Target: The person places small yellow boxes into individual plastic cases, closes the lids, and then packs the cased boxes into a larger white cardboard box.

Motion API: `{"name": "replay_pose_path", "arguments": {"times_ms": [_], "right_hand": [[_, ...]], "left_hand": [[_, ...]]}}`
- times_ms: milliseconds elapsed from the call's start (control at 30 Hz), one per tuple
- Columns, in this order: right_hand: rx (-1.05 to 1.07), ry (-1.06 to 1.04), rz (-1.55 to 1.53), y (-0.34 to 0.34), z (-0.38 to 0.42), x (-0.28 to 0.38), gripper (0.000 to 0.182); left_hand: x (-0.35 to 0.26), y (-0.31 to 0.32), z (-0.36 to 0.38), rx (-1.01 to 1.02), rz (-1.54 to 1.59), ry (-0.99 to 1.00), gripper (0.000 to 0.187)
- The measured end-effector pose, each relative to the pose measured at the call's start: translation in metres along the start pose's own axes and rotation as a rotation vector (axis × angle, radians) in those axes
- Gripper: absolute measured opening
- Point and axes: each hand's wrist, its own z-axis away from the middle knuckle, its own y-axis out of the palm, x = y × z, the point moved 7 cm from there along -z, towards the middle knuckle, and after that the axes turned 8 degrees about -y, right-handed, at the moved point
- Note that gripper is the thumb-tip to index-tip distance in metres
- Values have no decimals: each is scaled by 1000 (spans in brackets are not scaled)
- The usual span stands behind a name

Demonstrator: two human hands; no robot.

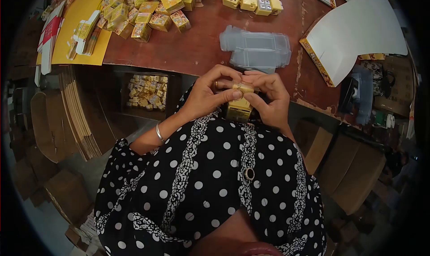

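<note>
Close to my body, at the table's front edge, both hands are closed around a small yellow box [240,104] that has a clear, shiny part. My left hand [209,91] pinches its upper end with the thumb, and a ring shows on one finger. From the other side my right hand [272,97] grips the same end with bent fingers. The lower part of the box sticks out below the thumbs. Just beyond the fingers, flat clear plastic box blanks [257,46] lie on the reddish table [188,54].
Printed yellow boxes [152,12] are heaped at the back left. Yellow-and-white block-shaped pieces [253,0] stand at the back. A large white open carton [358,25] is at the right. Below the table, a brown box [147,92] holds many small pieces. Folded cardboard [76,113] stands left.
</note>
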Motion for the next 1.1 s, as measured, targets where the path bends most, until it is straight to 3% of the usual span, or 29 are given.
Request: {"name": "replay_pose_path", "arguments": {"times_ms": [67,133,267,700,767,800,867,933,967,1067,1100], "right_hand": [[99,-86,-74,-1,1,-3,17],[80,7,-90,1,3,1,14],[98,176,36,3,-4,14,10],[93,256,113,-2,-9,5,10],[75,43,37,-4,-5,6,8],[73,48,36,-6,-2,2,8],[165,-298,251,-5,1,17,13],[162,-356,323,-10,6,19,17],[162,-419,399,-12,10,23,21],[66,-445,632,-30,14,59,25],[-113,-415,748,-59,20,71,22]], "left_hand": [[2,0,1,32,-47,-17,27],[-16,1,3,-12,-219,135,21],[-32,5,2,46,-304,136,13],[-37,1,2,-5,-353,54,10],[-32,-3,5,0,-366,76,9],[-31,-2,7,47,-402,139,11],[-25,0,11,103,-438,200,15],[-1,3,12,135,-101,-18,28],[3,4,12,172,-103,-60,36],[0,5,3,121,-63,6,28],[-1,5,-1,106,-39,15,27]]}}
